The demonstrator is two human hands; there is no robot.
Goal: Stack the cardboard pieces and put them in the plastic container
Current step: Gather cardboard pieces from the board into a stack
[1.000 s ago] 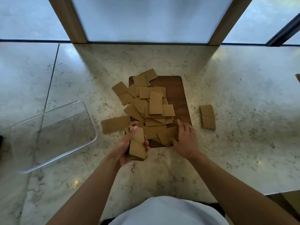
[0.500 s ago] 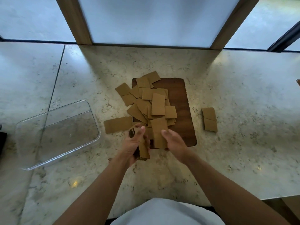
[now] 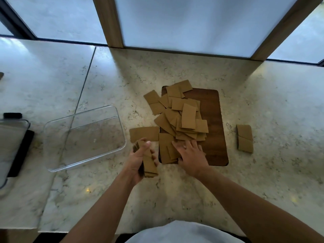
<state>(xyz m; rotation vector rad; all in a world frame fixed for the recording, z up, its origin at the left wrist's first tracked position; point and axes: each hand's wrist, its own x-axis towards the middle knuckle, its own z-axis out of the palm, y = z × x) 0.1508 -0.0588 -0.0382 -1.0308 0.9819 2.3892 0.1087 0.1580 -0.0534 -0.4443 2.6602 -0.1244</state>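
Several brown cardboard pieces lie in a loose pile on a dark wooden board. My left hand grips a small stack of cardboard pieces just left of the board's near corner. My right hand lies flat, fingers spread, on the pieces at the board's near edge. One longer piece rests on the counter left of the board. Two more pieces sit to the right. The clear plastic container stands empty to the left.
The marble counter runs back to a window with wooden frame posts. A second clear container with a black object sits at the far left edge. The counter's front edge is close to my body.
My right hand has dropped from holding a piece up beside the stack to lying flat on the pieces on the board. The left hand still holds the stack.
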